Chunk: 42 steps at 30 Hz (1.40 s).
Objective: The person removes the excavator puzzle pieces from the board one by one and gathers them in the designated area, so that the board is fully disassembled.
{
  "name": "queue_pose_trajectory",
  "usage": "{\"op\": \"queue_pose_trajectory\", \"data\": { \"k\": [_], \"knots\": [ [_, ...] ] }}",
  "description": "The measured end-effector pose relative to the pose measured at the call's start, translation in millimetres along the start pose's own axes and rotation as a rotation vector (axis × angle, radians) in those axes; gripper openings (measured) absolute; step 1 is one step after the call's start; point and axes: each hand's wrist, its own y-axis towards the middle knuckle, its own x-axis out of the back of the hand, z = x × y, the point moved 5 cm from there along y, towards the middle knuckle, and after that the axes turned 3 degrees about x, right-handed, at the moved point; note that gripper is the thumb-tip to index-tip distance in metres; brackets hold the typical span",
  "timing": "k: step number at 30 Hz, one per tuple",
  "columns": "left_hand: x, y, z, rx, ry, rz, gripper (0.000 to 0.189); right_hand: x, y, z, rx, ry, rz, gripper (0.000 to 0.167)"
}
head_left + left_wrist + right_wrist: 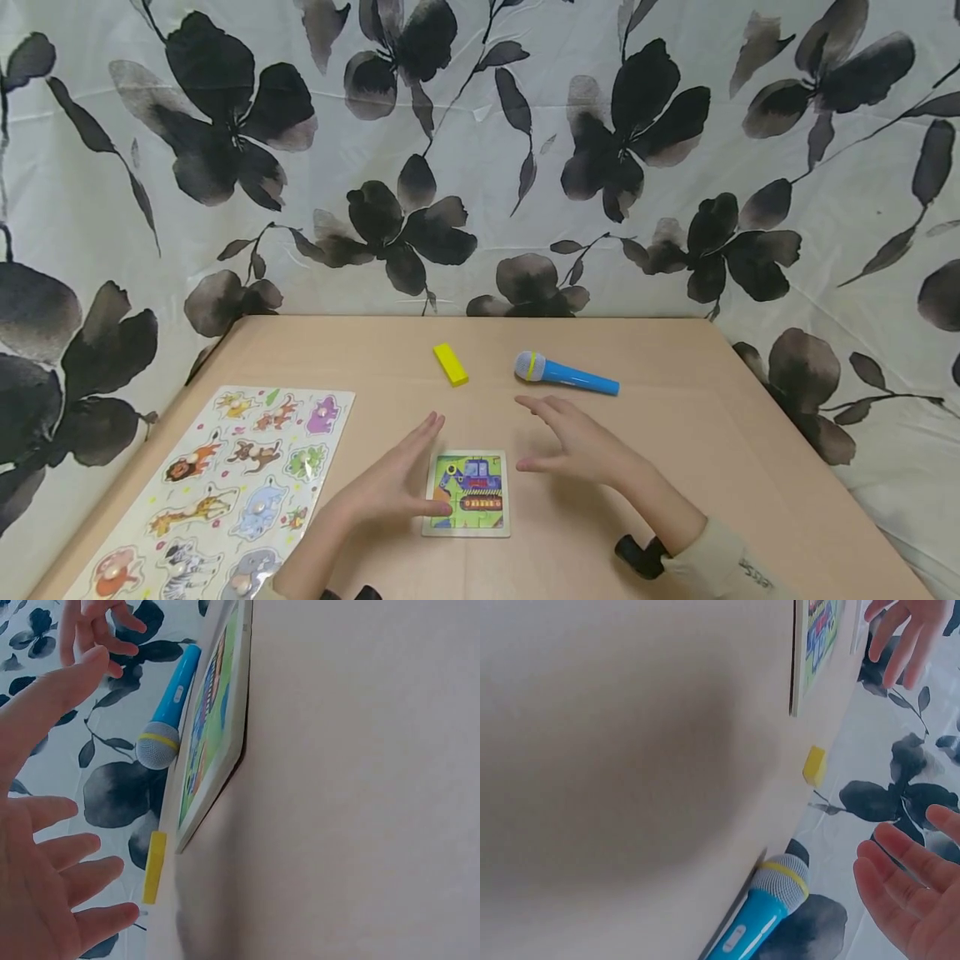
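A small square jigsaw puzzle (pixel 480 492) with a colourful vehicle picture lies in a pale frame on the table. Left of it hovers my left hand (pixel 393 483), fingers spread, its thumb over the puzzle's left edge in the head view. To the right, my right hand (pixel 581 442) is held in the air with fingers extended and nothing in them. A blue toy microphone (pixel 570 375) with a grey head and yellow band lies beyond the right hand. The yellow block (pixel 451 365) sits farther back, left of the microphone.
A large white board (pixel 225 492) with several animal pictures lies on the left side of the wooden table (pixel 645 350). Behind the table hangs a white cloth (pixel 510 225) with dark flowers.
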Motion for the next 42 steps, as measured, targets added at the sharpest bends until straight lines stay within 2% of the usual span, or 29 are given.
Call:
{"op": "queue_pose_trajectory", "data": {
  "k": [10, 16, 27, 32, 42],
  "knots": [
    [-10.9, 3.4, 3.8, 0.010, 0.035, 0.019, 0.104, -11, 9.8, 9, -0.016, 0.038, 0.068, 0.081],
    [-12.2, 3.7, 4.4, 0.014, 0.068, 0.020, 0.098, -16, 17.5, 15, 0.011, 0.045, 0.094, 0.079],
    [-13.0, 4.7, 3.9, 0.004, 0.144, 0.033, 0.107, -27, 29.1, 22, 0.037, 0.048, 0.144, 0.080],
    [-15.7, 5.9, 7.3, 0.030, 0.182, 0.039, 0.115, -34, 35.3, 25, 0.041, 0.041, 0.174, 0.078],
    [-14.9, 7.5, 2.1, 0.049, 0.277, 0.015, 0.114, -48, 45.9, 31, 0.059, 0.040, 0.236, 0.064]
  ]
}}
